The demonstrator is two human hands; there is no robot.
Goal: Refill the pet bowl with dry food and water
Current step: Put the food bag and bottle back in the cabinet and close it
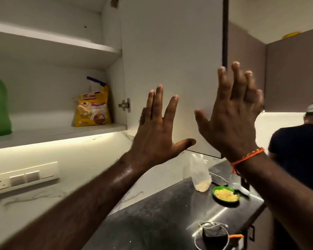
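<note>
Both hands raised, left hand and right hand splayed, empty, centre frame | green bowl with food, lower right | risk: open cabinet door swinging onto fingers

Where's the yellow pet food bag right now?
In the head view, left of centre: the yellow pet food bag stands on the open cabinet's lower shelf, beside the hinge.
</note>
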